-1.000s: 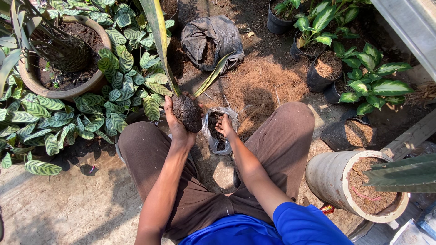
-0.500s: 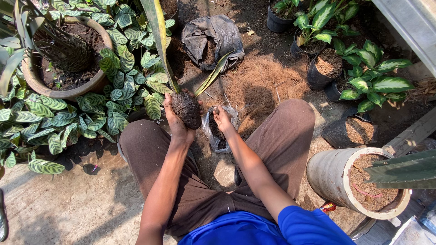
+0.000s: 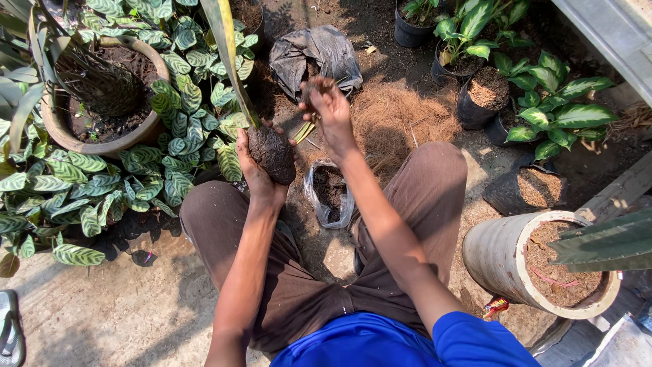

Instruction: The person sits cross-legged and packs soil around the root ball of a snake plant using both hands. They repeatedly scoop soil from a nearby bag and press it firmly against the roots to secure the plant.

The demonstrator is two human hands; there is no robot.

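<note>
I squat on the ground with brown trousers and a blue shirt. My left hand (image 3: 255, 170) grips a plant's dark soil root ball (image 3: 272, 153), from which a long green leaf (image 3: 227, 47) rises up. My right hand (image 3: 329, 102) is raised above and beyond a small plastic grow bag (image 3: 329, 194) that stands between my knees, partly filled with dark soil. The right hand's fingers are closed around a pinch of brown fibre or soil. A heap of brown coconut fibre (image 3: 401, 119) lies just to the right of that hand.
A large clay pot (image 3: 102, 144) with soil stands at left among striped-leaf plants (image 3: 75, 204). A crumpled grey sack (image 3: 316, 54) lies ahead. Black nursery pots (image 3: 479, 102) with green plants stand at right. A concrete pot (image 3: 506, 261) stands near my right knee.
My right hand has lifted from the mouth of the grow bag up toward the grey sack and fibre heap. The left hand keeps holding the root ball in place.
</note>
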